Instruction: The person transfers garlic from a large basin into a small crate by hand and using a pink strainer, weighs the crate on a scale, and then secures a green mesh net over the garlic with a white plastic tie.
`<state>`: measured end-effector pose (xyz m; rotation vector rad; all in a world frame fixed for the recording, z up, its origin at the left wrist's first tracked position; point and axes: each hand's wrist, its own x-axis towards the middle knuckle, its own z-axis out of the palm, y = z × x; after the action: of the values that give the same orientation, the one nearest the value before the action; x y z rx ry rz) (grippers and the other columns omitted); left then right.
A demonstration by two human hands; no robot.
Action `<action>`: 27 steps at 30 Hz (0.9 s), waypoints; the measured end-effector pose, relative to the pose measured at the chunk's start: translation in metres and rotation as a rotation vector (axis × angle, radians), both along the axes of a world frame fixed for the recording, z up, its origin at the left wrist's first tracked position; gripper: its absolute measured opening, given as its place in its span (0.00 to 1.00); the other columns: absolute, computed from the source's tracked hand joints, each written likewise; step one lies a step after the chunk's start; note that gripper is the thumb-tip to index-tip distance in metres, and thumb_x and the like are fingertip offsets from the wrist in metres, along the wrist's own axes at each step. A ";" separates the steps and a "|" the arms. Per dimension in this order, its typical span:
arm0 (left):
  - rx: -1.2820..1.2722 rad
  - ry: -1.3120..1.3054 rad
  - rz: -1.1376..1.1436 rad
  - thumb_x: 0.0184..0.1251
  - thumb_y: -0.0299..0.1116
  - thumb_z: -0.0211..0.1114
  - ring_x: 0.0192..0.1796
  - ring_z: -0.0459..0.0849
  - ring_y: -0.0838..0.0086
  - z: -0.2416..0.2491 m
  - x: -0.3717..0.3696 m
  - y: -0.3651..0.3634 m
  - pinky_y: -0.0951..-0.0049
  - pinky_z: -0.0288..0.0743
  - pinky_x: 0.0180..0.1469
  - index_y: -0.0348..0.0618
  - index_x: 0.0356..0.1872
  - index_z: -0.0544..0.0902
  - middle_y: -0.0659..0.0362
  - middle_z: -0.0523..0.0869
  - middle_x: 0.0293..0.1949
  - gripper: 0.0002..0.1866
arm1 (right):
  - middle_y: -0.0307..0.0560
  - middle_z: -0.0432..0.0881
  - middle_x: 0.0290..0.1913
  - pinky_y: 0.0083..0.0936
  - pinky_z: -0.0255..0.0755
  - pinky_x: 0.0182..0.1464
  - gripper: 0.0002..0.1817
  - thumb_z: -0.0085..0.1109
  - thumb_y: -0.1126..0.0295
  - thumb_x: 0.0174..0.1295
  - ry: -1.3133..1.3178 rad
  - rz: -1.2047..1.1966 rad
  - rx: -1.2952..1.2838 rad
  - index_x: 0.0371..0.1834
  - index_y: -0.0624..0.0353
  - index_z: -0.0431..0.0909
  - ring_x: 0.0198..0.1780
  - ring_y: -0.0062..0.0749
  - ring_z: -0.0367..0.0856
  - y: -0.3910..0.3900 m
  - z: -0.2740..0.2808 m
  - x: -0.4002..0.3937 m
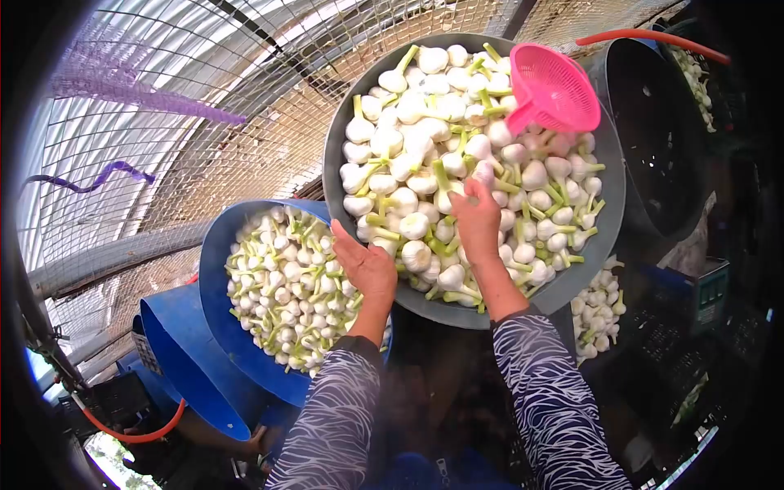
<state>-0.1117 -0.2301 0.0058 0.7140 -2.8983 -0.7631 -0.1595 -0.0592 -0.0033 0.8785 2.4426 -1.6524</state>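
White garlic bulbs (425, 175) with short green stalks fill the grey round basin (336, 155), heaped to its rim. Right hand (478, 219) lies palm-down on the heap, near the middle of the basin, fingers bent over one bulb; whether they are closed around it cannot be told, since the palm hides the underside. Left hand (367, 268) rests at the near-left rim of the basin, fingers held flat and loosely spread, gripping nothing, its fingertips touching the bulbs at the edge of the heap. Both forearms wear patterned sleeves (555, 400) in dark blue with white lines.

Beyond the right hand, at the far side of the heap, a pink plastic colander (555, 88) lies tilted on the bulbs. To the left of the left hand, and just below it, a blue tub (214, 318) holds a second, smaller-looking lot of trimmed garlic (286, 286); its rim passes under the left wrist. Beside the right forearm, under the basin's near-right edge, more bulbs (598, 306) show in a lower container. Farther right stands a black tub (653, 139) with an orange hose (653, 37) across its top. Wire mesh (204, 73) forms the backdrop at upper left, with purple netting (139, 96) hanging on it.
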 end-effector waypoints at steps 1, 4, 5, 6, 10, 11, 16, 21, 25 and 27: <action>-0.008 -0.009 -0.002 0.49 0.23 0.54 0.55 0.65 0.46 -0.001 0.000 -0.001 0.55 0.62 0.57 0.40 0.69 0.45 0.42 0.65 0.52 0.43 | 0.55 0.75 0.52 0.35 0.70 0.47 0.32 0.61 0.66 0.51 0.122 0.134 0.307 0.61 0.60 0.63 0.49 0.41 0.76 -0.013 -0.007 -0.007; -0.041 0.048 -0.032 0.48 0.22 0.54 0.55 0.66 0.46 -0.005 0.000 -0.002 0.54 0.61 0.57 0.40 0.69 0.46 0.42 0.66 0.51 0.43 | 0.51 0.76 0.49 0.38 0.70 0.45 0.27 0.63 0.67 0.48 0.136 0.242 0.409 0.54 0.55 0.67 0.47 0.45 0.77 -0.032 -0.017 -0.039; -0.031 0.047 -0.030 0.48 0.22 0.54 0.55 0.66 0.46 -0.005 0.000 -0.005 0.54 0.61 0.57 0.40 0.69 0.46 0.42 0.66 0.51 0.43 | 0.49 0.77 0.47 0.40 0.70 0.45 0.23 0.62 0.67 0.48 0.004 0.333 0.400 0.50 0.54 0.69 0.46 0.46 0.77 -0.036 -0.016 -0.045; -0.001 0.011 -0.001 0.48 0.22 0.55 0.55 0.66 0.46 -0.006 -0.001 0.000 0.54 0.61 0.57 0.41 0.69 0.46 0.43 0.66 0.51 0.43 | 0.49 0.78 0.46 0.41 0.70 0.44 0.19 0.61 0.67 0.50 -0.087 0.343 0.447 0.46 0.54 0.69 0.45 0.47 0.77 -0.036 -0.014 -0.048; 0.026 -0.015 0.023 0.48 0.21 0.55 0.54 0.66 0.46 -0.001 -0.009 0.002 0.54 0.61 0.57 0.41 0.69 0.46 0.42 0.66 0.51 0.43 | 0.48 0.78 0.36 0.37 0.71 0.33 0.10 0.53 0.71 0.54 0.240 0.442 0.543 0.41 0.53 0.71 0.34 0.46 0.79 -0.027 0.012 -0.016; 0.001 -0.020 0.022 0.48 0.21 0.55 0.54 0.66 0.46 -0.001 -0.010 0.002 0.53 0.61 0.57 0.41 0.69 0.46 0.41 0.66 0.52 0.43 | 0.47 0.76 0.34 0.36 0.71 0.30 0.11 0.54 0.72 0.53 0.253 0.571 0.567 0.41 0.53 0.71 0.32 0.44 0.79 -0.026 0.027 0.004; -0.006 0.026 -0.002 0.50 0.22 0.53 0.53 0.66 0.46 -0.003 -0.008 0.002 0.54 0.61 0.56 0.41 0.69 0.46 0.41 0.66 0.51 0.41 | 0.44 0.75 0.28 0.33 0.71 0.24 0.13 0.53 0.70 0.51 0.223 1.032 0.706 0.41 0.52 0.75 0.27 0.35 0.80 -0.050 0.019 0.061; -0.066 0.039 -0.070 0.49 0.28 0.55 0.68 0.49 0.47 -0.003 -0.006 0.003 0.47 0.44 0.66 0.44 0.68 0.49 0.40 0.52 0.66 0.41 | 0.43 0.79 0.25 0.32 0.72 0.25 0.09 0.50 0.66 0.54 0.052 1.134 0.635 0.36 0.53 0.75 0.27 0.35 0.81 -0.077 -0.026 0.045; -0.360 -0.163 -0.249 0.49 0.31 0.59 0.70 0.38 0.43 -0.010 -0.001 -0.007 0.35 0.36 0.63 0.54 0.67 0.56 0.38 0.44 0.67 0.39 | 0.44 0.79 0.23 0.32 0.73 0.25 0.06 0.49 0.66 0.54 0.186 1.085 0.655 0.34 0.52 0.73 0.28 0.36 0.82 -0.049 -0.002 0.055; -0.463 -0.115 -0.360 0.48 0.31 0.60 0.70 0.38 0.44 -0.001 -0.001 -0.004 0.36 0.37 0.63 0.55 0.66 0.58 0.40 0.44 0.68 0.39 | 0.41 0.78 0.23 0.31 0.72 0.24 0.08 0.54 0.67 0.51 0.271 1.024 0.625 0.35 0.50 0.72 0.27 0.36 0.81 -0.016 0.025 0.061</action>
<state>-0.1124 -0.2339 0.0047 0.1955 -3.1665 -0.0456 -0.0982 -0.0755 0.0214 -0.6110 2.7991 -0.6701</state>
